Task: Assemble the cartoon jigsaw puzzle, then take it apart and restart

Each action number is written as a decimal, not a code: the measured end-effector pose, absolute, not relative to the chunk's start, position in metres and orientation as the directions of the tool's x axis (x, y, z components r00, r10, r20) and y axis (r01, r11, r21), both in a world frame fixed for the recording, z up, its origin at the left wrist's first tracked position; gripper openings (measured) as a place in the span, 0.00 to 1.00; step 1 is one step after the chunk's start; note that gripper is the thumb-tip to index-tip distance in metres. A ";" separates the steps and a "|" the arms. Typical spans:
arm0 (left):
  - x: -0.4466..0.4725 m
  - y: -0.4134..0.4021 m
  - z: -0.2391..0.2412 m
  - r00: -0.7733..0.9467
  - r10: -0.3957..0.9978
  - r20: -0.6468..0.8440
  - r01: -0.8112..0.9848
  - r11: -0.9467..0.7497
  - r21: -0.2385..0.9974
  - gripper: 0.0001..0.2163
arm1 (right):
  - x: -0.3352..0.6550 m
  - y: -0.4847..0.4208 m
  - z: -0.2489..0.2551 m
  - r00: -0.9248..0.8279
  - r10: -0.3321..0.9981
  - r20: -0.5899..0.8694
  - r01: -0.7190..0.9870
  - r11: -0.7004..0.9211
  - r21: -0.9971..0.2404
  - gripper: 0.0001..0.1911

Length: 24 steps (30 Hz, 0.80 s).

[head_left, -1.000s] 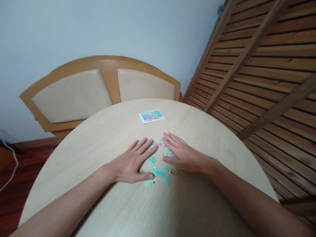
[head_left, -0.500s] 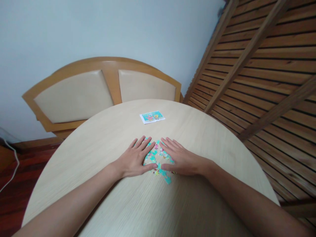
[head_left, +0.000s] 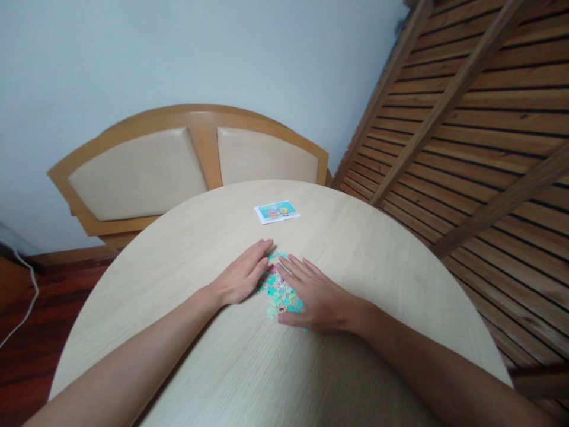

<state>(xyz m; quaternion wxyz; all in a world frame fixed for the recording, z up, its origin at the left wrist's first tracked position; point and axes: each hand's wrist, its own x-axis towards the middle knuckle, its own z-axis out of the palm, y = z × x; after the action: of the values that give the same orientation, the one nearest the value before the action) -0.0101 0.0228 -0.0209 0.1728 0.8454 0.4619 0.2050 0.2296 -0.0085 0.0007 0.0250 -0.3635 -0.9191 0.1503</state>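
A loose heap of small jigsaw puzzle pieces (head_left: pixel 281 295), mostly turquoise with some pink, white and yellow, lies on the round wooden table (head_left: pixel 195 362). Along the heap's left side my left hand (head_left: pixel 243 274) stands on its edge, fingers stretched forward and nothing gripped. From the right, my right hand (head_left: pixel 313 293) rests flat over part of the heap with its fingers spread and thumb apart. Some pieces are hidden under the right palm and fingers. Beyond both hands lies a picture card (head_left: pixel 278 212) showing a pink and a yellow cartoon figure on turquoise.
A wide wooden bench back (head_left: pixel 207 142) with cream padded panels stands behind the table, against a pale wall (head_left: pixel 200 53). A slatted wooden partition (head_left: pixel 480 130) rises on the right. A white cable (head_left: pixel 33 290) hangs at the far left above the dark red floor.
My left hand has turned from lying flat onto its edge. My right hand has shifted slightly left over the pieces, and the scattered pieces are now bunched closer together.
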 end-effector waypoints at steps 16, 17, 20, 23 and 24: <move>-0.008 0.022 -0.010 0.603 0.784 0.147 0.539 -0.536 0.650 0.29 | 0.223 -0.006 -0.014 -0.673 0.739 -0.015 0.707 0.638 -0.306 0.65; -0.009 0.023 -0.010 0.568 0.806 0.168 0.536 -0.517 0.668 0.28 | 0.224 -0.006 -0.013 -0.680 0.733 -0.011 0.700 0.645 -0.306 0.66; -0.016 0.028 -0.013 0.458 0.860 0.223 0.610 -0.487 0.625 0.27 | 0.225 -0.008 -0.007 -0.712 0.702 0.006 0.665 0.678 -0.314 0.63; -0.027 0.034 -0.015 0.441 0.864 0.241 0.725 -0.502 0.472 0.28 | 0.222 -0.016 0.000 -0.776 0.630 0.018 0.590 0.736 -0.333 0.58; -0.031 0.036 -0.016 0.456 0.860 0.229 0.751 -0.510 0.420 0.28 | 0.220 -0.019 0.002 -0.804 0.594 0.020 0.552 0.759 -0.344 0.57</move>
<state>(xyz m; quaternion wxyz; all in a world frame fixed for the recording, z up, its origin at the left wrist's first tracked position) -0.0315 0.0364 -0.0159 0.1304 0.8431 0.4777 0.2096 0.2204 -0.0193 0.0024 0.0638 -0.3062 -0.9358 0.1630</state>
